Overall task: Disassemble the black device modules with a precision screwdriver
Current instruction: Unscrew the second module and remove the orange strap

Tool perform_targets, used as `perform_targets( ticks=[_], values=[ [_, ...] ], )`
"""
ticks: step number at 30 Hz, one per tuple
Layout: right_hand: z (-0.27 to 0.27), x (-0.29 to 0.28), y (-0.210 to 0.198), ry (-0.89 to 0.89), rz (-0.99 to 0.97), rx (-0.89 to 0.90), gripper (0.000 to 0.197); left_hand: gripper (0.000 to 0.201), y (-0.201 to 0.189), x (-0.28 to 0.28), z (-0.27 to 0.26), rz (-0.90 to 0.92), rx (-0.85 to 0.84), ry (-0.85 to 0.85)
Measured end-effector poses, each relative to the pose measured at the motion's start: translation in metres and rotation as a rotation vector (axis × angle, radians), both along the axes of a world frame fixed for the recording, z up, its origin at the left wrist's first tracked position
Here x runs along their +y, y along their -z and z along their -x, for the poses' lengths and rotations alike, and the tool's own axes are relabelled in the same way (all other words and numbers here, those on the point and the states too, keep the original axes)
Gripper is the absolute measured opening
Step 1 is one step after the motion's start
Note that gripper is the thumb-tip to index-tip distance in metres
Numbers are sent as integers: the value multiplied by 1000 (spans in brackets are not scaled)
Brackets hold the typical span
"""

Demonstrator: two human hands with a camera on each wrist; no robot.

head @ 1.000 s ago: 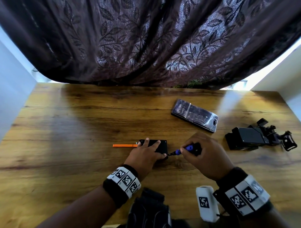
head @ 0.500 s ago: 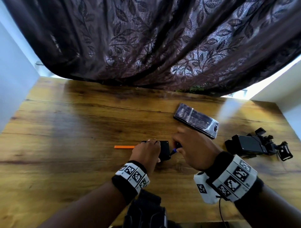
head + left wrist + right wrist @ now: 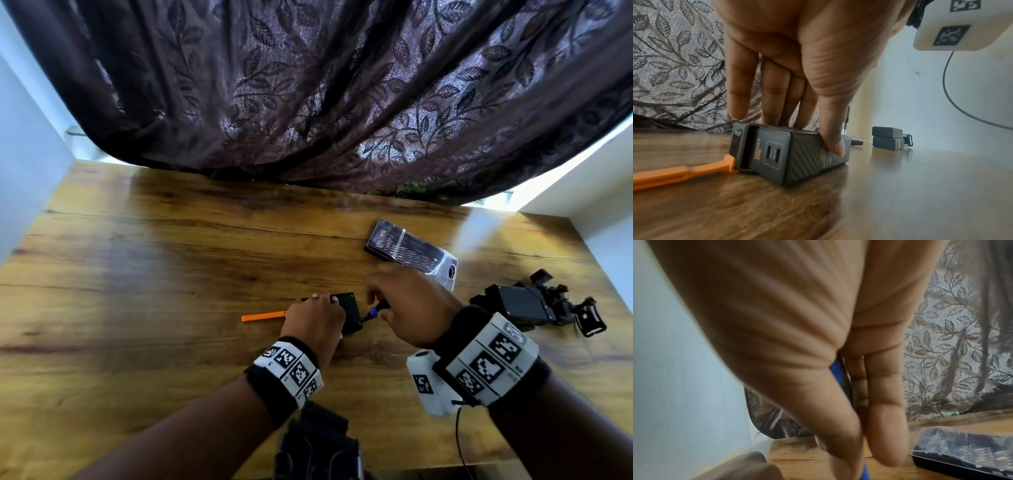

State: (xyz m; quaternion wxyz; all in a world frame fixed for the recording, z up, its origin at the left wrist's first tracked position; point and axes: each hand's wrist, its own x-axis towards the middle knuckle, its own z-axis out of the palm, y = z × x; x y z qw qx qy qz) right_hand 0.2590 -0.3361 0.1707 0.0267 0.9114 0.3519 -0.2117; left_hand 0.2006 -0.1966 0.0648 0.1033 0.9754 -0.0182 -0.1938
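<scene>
Leafy dark curtain (image 3: 308,96) hangs behind a glossy wood-grain table (image 3: 137,274); mid-table, left hand (image 3: 313,320) grips the ribbed black module (image 3: 797,152), right hand (image 3: 411,308) pinches a blue-collared screwdriver (image 3: 373,312).

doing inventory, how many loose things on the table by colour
black: 3 - module under the left hand, module cluster, bit case
blue: 1 - screwdriver in the right hand
orange: 1 - pry stick
total: 5
</scene>
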Motion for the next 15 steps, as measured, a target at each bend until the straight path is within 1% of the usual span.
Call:
perform_targets(
  ticks=[2,4,7,9,10,11,13,15],
  values=[
    [-5,1,4,27,-27,-35,13,54,0,0,0,-22,-18,31],
    [-9,2,9,76,-33,-65,8,55,-1,1,0,-36,-15,46],
    [-13,0,13,109,-28,-92,18,54,-3,1,1,-37,-16,47],
    [-14,-3,11,99,-28,-77,18,54,-4,1,1,-27,-16,48],
    [-13,-4,9,81,-30,-62,16,53,-4,1,2,-25,-14,47],
    [-13,-5,6,61,-28,-38,18,53,-4,1,2,-25,-12,46],
    [-15,-6,3,31,-13,14,27,53,-4,1,3,-23,-14,42],
    [-16,-5,1,18,-10,27,24,53,-5,1,3,-11,-15,35]
  ],
)
